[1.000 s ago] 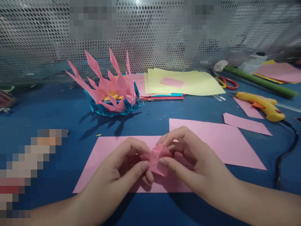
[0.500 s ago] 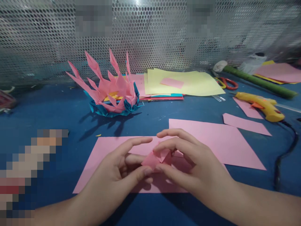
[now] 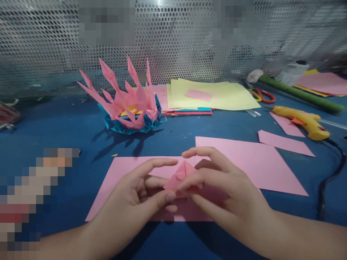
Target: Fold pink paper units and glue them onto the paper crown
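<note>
A small folded pink paper piece (image 3: 185, 169) is held up between my two hands, its pointed top upward. My left hand (image 3: 141, 195) pinches its lower left corner between thumb and fingers, the index finger stretched out above. My right hand (image 3: 219, 184) is closed around its right side, a finger lying across the front of the folds and the index finger raised; its fingers partly hide the piece. Under both hands lies a pink paper sheet (image 3: 108, 184). A second pink sheet (image 3: 252, 159) overlaps it on the right.
Behind stands a pink and blue folded paper ring (image 3: 130, 126) with tall points. Yellow sheets (image 3: 227, 95) top a paper stack. Scissors (image 3: 267, 96), a green stick (image 3: 300, 93), a yellow glue gun (image 3: 309, 121) with black cord (image 3: 329, 177), and pink strips (image 3: 286, 142) lie right.
My right fingers have moved down across the front of the pink paper piece, and its pointed top now shows above them. My left hand keeps its hold.
</note>
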The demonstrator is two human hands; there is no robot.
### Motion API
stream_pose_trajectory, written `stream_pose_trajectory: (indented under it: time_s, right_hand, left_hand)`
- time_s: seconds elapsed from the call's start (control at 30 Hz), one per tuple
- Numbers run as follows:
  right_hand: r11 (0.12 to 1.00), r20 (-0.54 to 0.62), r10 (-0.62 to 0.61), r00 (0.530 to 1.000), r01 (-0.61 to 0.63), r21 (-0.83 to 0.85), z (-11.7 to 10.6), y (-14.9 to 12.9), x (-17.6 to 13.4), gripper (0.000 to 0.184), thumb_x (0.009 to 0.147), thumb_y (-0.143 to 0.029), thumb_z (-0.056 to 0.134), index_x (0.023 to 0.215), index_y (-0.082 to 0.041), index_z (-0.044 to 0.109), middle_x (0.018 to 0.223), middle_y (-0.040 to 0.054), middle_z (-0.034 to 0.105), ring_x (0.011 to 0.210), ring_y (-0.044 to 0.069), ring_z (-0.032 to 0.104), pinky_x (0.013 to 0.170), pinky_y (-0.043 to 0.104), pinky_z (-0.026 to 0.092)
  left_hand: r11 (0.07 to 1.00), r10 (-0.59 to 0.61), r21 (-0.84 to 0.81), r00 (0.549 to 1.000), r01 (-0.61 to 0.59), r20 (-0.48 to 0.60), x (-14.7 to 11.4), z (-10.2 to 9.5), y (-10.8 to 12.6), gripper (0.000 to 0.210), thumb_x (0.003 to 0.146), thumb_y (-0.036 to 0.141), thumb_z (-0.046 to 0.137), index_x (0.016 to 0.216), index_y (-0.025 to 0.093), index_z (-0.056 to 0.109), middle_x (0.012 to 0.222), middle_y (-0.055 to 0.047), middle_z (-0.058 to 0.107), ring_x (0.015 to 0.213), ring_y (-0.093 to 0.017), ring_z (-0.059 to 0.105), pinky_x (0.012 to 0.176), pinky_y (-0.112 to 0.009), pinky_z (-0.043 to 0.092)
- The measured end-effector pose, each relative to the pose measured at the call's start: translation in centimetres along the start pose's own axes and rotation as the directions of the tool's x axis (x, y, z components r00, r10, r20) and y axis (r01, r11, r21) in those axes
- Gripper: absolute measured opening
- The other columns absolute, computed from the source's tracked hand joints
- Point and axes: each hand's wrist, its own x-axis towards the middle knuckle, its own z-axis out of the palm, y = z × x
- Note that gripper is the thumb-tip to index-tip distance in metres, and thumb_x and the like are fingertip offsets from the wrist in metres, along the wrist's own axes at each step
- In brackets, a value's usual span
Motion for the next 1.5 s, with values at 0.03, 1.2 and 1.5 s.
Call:
stream_pose_trajectory:
  time_s: [0.03, 1.2, 1.5]
  right_hand:
    - [1.0, -0.013, -0.003, 1.0, 0.003, 0.008, 0.0, 0.0, 0.1, 0.021, 0.084, -0.006, 0.061, 0.09, -0.023, 0.07, 0.111, 0.0058, 0.061, 0.121, 0.016, 0.056, 0.092, 0.021, 0.053]
    - [0.989, 0.002, -0.147, 0.989, 0.147, -0.002, 0.3, 1.2, 0.3, 0.021, 0.084, 0.001, 0.065, 0.084, -0.013, 0.079, 0.116, 0.0113, 0.055, 0.072, 0.007, 0.059, 0.069, 0.017, 0.055]
    - [0.995, 0.069, -0.065, 0.995, 0.059, 0.08, -0.1, 0.8, 0.4, 0.01, 0.087, -0.017, 0.071, 0.09, -0.019, 0.08, 0.111, 0.0062, 0.059, 0.082, 0.008, 0.061, 0.082, 0.016, 0.052]
  left_hand:
    - [1.0, 0.001, 0.002, 1.0, -0.001, 0.0, -0.1, 0.0, 0.0, 0.04, 0.082, 0.018, 0.077, 0.117, 0.028, 0.061, 0.073, 0.006, 0.078, 0.068, -0.01, 0.074, 0.062, -0.013, 0.057]
    - [0.983, 0.033, 0.181, 0.999, -0.026, -0.041, 0.1, -0.3, 0.1, 0.052, 0.083, 0.038, 0.076, 0.127, 0.029, 0.049, 0.081, 0.003, 0.079, 0.073, -0.014, 0.074, 0.068, -0.02, 0.058]
    - [0.983, 0.077, 0.169, 0.997, -0.074, -0.013, 0.5, -0.1, 0.1, 0.05, 0.086, 0.031, 0.073, 0.129, 0.024, 0.048, 0.077, 0.0, 0.08, 0.071, -0.013, 0.073, 0.067, -0.019, 0.055]
